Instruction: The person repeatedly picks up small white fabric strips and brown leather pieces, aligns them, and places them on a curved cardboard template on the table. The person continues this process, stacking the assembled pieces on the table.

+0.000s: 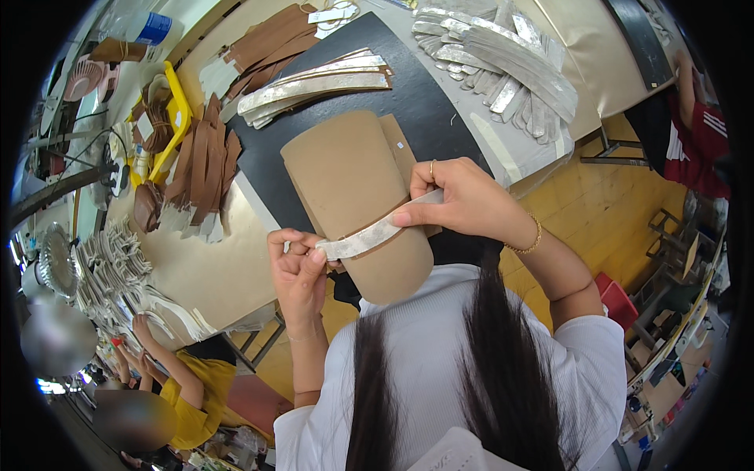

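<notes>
A whitish, brown-edged strip [366, 238] lies curved across a tan rounded form [342, 161] in front of my body. My left hand [297, 271] pinches the strip's left end between thumb and fingers, at the form's left side. At the other end, my right hand [471, 200] grips the strip with the thumb on top and the fingers curled behind. The strip rests against the form's curved surface between both hands. Part of a flat tan board [399, 145] shows beneath the form's right side.
Beyond the form, silvery strips [314, 85] lie on a black mat [440, 106]. More silvery strips [510, 63] are heaped at the far right. Brown strips [200, 169] and a yellow basket [179, 110] sit left. A person in yellow [200, 388] works at lower left.
</notes>
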`<action>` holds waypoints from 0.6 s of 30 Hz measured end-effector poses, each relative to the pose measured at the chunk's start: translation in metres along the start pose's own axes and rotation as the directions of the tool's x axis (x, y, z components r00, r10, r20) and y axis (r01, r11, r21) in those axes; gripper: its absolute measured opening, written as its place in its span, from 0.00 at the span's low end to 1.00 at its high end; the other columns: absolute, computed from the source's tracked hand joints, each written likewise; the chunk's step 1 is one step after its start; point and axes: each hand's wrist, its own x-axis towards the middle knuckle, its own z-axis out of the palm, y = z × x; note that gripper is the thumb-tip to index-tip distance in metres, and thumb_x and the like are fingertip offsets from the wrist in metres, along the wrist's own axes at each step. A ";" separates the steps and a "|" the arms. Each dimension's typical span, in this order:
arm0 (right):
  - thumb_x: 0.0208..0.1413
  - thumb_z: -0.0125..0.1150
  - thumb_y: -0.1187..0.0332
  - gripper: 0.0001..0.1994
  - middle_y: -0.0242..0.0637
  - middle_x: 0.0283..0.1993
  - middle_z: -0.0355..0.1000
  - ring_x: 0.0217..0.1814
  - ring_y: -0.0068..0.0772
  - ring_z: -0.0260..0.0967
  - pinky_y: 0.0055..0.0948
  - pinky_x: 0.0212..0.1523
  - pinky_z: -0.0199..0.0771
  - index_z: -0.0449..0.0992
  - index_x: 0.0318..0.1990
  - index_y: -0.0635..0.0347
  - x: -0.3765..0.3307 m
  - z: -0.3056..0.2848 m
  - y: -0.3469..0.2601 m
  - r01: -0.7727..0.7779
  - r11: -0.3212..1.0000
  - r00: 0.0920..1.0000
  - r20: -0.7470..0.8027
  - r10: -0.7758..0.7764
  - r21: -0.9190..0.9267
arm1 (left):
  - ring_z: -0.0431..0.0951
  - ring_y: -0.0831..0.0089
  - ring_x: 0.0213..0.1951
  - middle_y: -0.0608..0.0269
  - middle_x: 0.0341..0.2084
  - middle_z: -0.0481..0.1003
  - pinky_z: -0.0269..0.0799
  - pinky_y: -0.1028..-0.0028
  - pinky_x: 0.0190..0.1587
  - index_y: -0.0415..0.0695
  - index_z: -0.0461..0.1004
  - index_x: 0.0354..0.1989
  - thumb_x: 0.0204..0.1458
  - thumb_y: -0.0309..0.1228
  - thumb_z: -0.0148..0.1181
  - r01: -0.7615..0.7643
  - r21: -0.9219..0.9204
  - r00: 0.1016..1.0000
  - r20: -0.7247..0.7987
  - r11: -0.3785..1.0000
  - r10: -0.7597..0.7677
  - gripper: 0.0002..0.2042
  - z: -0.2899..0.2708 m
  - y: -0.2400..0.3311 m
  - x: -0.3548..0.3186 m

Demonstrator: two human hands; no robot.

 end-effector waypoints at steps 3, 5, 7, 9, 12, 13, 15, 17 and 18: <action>0.50 0.67 0.64 0.12 0.26 0.26 0.69 0.28 0.15 0.63 0.17 0.32 0.65 0.72 0.28 0.61 0.005 0.005 0.035 -0.014 0.915 0.999 0.042 -0.003 0.404 | 0.73 0.72 0.29 0.55 0.29 0.73 0.71 0.74 0.35 0.45 0.58 0.46 0.53 0.19 0.56 0.018 -0.009 1.000 -0.003 1.000 -0.018 0.17 -0.002 -0.001 0.000; 0.51 0.66 0.64 0.11 0.25 0.27 0.69 0.30 0.13 0.63 0.16 0.34 0.65 0.72 0.29 0.61 0.006 0.009 0.051 -0.007 0.751 0.999 0.043 -0.029 0.660 | 0.73 0.72 0.29 0.56 0.29 0.73 0.71 0.74 0.35 0.46 0.58 0.47 0.53 0.20 0.56 0.016 -0.023 1.000 -0.010 1.000 -0.016 0.17 -0.003 -0.003 0.000; 0.52 0.66 0.63 0.12 0.27 0.29 0.71 0.31 0.14 0.66 0.16 0.34 0.68 0.73 0.31 0.62 0.007 0.011 0.059 0.022 0.736 0.997 0.042 -0.068 0.676 | 0.73 0.72 0.29 0.57 0.29 0.73 0.71 0.74 0.35 0.46 0.58 0.47 0.53 0.20 0.57 0.006 -0.027 1.000 -0.020 1.000 -0.007 0.17 -0.003 -0.004 -0.001; 0.52 0.66 0.63 0.12 0.28 0.29 0.72 0.31 0.15 0.67 0.17 0.33 0.69 0.74 0.31 0.63 0.008 0.013 0.061 0.042 0.737 0.996 0.027 -0.081 0.675 | 0.72 0.72 0.29 0.57 0.29 0.72 0.70 0.75 0.34 0.46 0.58 0.47 0.53 0.20 0.57 0.000 -0.032 1.000 -0.014 0.999 -0.001 0.17 -0.004 -0.006 -0.001; 0.52 0.66 0.62 0.12 0.29 0.29 0.72 0.30 0.14 0.67 0.16 0.33 0.69 0.74 0.31 0.63 0.009 0.021 0.061 0.070 0.774 0.997 -0.021 -0.073 0.629 | 0.72 0.73 0.28 0.58 0.28 0.72 0.70 0.76 0.34 0.46 0.58 0.47 0.53 0.20 0.57 0.005 -0.034 1.000 -0.016 0.999 -0.005 0.17 -0.005 -0.005 -0.001; 0.52 0.66 0.62 0.13 0.29 0.28 0.71 0.30 0.14 0.67 0.16 0.32 0.69 0.73 0.32 0.63 0.010 0.024 0.062 0.088 0.795 0.996 -0.047 -0.075 0.600 | 0.72 0.73 0.28 0.58 0.28 0.72 0.70 0.76 0.34 0.46 0.58 0.47 0.53 0.19 0.57 0.005 -0.037 1.000 -0.020 0.999 -0.006 0.17 -0.005 -0.005 -0.001; 0.52 0.66 0.63 0.13 0.29 0.27 0.71 0.29 0.14 0.68 0.16 0.31 0.70 0.72 0.35 0.64 0.008 0.029 0.062 0.072 0.801 0.997 -0.065 -0.041 0.595 | 0.72 0.73 0.29 0.58 0.28 0.72 0.70 0.76 0.34 0.46 0.58 0.47 0.53 0.19 0.57 0.000 -0.037 0.999 -0.032 0.999 -0.002 0.17 -0.004 -0.006 -0.001; 0.52 0.66 0.63 0.15 0.29 0.27 0.70 0.28 0.15 0.69 0.16 0.30 0.71 0.70 0.39 0.65 0.004 0.031 0.060 0.008 0.764 0.998 -0.054 0.036 0.645 | 0.72 0.74 0.29 0.58 0.29 0.71 0.70 0.77 0.34 0.45 0.58 0.47 0.53 0.19 0.57 -0.004 -0.031 0.999 -0.037 1.000 0.003 0.17 -0.003 -0.006 -0.001; 0.53 0.65 0.64 0.15 0.29 0.27 0.70 0.28 0.16 0.69 0.16 0.30 0.71 0.69 0.40 0.65 0.003 0.031 0.062 -0.020 0.700 0.998 -0.029 0.058 0.713 | 0.72 0.74 0.29 0.58 0.29 0.72 0.70 0.77 0.34 0.46 0.58 0.47 0.53 0.19 0.57 -0.004 -0.040 0.999 -0.044 0.999 0.002 0.17 -0.002 -0.007 -0.001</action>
